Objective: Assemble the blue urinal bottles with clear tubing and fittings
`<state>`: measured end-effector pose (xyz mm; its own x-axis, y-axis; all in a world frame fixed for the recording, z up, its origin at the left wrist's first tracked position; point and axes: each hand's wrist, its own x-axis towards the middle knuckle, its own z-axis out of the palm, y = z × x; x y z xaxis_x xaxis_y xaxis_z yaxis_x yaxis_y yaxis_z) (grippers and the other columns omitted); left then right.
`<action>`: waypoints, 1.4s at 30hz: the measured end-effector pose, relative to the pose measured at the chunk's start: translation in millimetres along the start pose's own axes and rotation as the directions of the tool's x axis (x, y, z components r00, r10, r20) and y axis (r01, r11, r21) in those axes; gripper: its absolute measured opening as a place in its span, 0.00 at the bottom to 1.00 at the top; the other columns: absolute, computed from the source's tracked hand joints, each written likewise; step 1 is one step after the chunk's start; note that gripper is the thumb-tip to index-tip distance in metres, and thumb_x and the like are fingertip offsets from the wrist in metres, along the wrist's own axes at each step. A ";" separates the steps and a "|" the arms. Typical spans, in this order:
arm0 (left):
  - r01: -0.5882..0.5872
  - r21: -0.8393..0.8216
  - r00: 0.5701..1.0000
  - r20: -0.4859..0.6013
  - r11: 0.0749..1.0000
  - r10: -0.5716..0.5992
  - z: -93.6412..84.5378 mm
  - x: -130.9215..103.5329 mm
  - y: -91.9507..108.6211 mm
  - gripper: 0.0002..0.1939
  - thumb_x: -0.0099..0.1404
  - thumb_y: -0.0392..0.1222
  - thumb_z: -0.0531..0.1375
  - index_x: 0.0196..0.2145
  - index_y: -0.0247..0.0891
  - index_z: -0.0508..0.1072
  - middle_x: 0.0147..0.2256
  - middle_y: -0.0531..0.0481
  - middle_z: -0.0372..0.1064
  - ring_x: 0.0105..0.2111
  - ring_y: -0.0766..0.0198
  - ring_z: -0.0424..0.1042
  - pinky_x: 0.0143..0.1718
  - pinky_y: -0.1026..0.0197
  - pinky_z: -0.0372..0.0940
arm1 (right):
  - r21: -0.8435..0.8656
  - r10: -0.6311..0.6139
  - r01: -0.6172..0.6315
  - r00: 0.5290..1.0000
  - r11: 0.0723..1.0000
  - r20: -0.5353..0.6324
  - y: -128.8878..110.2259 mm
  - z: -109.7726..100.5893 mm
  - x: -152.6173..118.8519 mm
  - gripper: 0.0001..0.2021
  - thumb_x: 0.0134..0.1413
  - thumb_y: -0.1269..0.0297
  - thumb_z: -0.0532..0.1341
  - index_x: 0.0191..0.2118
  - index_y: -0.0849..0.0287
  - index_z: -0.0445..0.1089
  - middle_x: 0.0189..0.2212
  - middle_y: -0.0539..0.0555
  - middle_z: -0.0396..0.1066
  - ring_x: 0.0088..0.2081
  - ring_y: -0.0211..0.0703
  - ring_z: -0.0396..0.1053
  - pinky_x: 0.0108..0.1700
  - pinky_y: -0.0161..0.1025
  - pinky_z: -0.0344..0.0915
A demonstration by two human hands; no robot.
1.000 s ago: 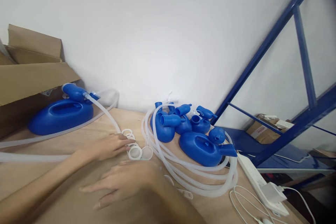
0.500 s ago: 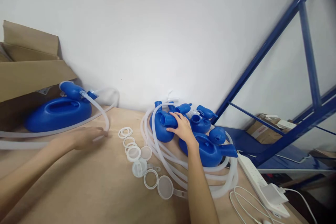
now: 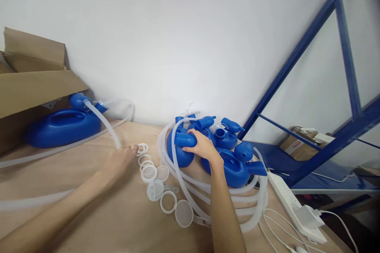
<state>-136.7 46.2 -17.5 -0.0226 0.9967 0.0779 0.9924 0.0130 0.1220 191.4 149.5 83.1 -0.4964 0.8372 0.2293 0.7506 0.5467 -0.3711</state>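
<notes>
- Right hand (image 3: 203,145): thumb and fingers closed round a blue plastic tubular neck piece (image 3: 185,139), open end pointing toward the left hand's side.
- Left hand (image 3: 123,158): narrow, fingers bunched at the stack of thin white rings (image 3: 143,149). Can't tell if it's pinching one.
- Neck piece sits in the right hand, over a rounded blue plastic bottle (image 3: 182,157), well apart from the left hand.
- Between the hands, running nearer the wearer: more white rings (image 3: 145,160), a white-rimmed mesh disc (image 3: 149,172), a frosted translucent cap (image 3: 155,189), a double-edged white ring (image 3: 168,202), and a large round translucent disc (image 3: 184,213) near the right forearm.
- Just past the right hand: another blue neck piece (image 3: 205,122) and an open-mouthed blue bottle (image 3: 221,133).
- Right of the right wrist: blue bottle with a moulded grip (image 3: 233,170), lying down, partly behind the wrist.
- Clear flexible hose (image 3: 255,219) loops around that cluster, passes behind the right forearm.
- Beyond the left hand, off to its left: long blue plastic bottle (image 3: 63,128) with a ribbed-end hose (image 3: 103,120) running from its top fitting toward the hand. Open cardboard box (image 3: 35,87) beside it.
- Far right of the right forearm: white power strip (image 3: 291,201).
</notes>
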 end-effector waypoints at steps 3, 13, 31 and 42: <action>0.008 0.082 1.000 0.027 0.997 -0.010 0.7 18.7 17.4 0.31 0.68 0.30 0.51 0.68 0.40 0.64 0.61 0.24 0.66 0.55 0.32 0.73 0.44 0.38 0.72 | 0.006 -0.037 0.037 0.999 0.999 0.002 -2.5 2.1 -4.9 0.30 0.51 0.49 0.73 0.57 0.48 0.65 0.51 0.53 0.75 0.54 0.57 0.73 0.58 0.54 0.64; -0.006 0.069 0.975 0.223 0.998 -0.010 -9.7 57.8 -2.9 0.18 0.72 0.51 0.63 0.51 0.35 0.75 0.47 0.44 0.75 0.47 0.54 0.75 0.54 0.43 0.70 | -0.112 -0.070 0.067 0.997 0.991 -0.022 56.4 -21.0 -19.7 0.30 0.54 0.63 0.70 0.63 0.39 0.70 0.74 0.55 0.46 0.76 0.68 0.37 0.72 0.74 0.33; -0.248 -0.656 0.961 -0.257 0.713 0.098 -40.5 74.3 30.0 0.47 0.69 0.69 0.52 0.74 0.39 0.48 0.65 0.34 0.64 0.60 0.49 0.70 0.57 0.49 0.69 | 0.692 0.017 0.145 0.975 0.707 -0.221 73.8 10.9 -2.4 0.14 0.61 0.54 0.55 0.33 0.55 0.74 0.59 0.61 0.74 0.70 0.58 0.58 0.66 0.56 0.58; -0.230 -0.757 0.973 -0.155 0.612 0.174 -44.0 105.0 33.4 0.41 0.62 0.71 0.60 0.63 0.43 0.72 0.67 0.43 0.65 0.64 0.44 0.67 0.63 0.49 0.66 | 0.840 0.213 0.225 0.905 0.494 -0.368 66.8 45.1 7.8 0.21 0.46 0.55 0.65 0.48 0.51 0.75 0.64 0.55 0.71 0.72 0.57 0.55 0.70 0.52 0.55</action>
<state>-111.3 147.7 38.3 0.1316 0.9593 0.2500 0.5210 -0.2815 0.8058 218.0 192.0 19.6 -0.1295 0.8787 0.4594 -0.1071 0.4482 -0.8875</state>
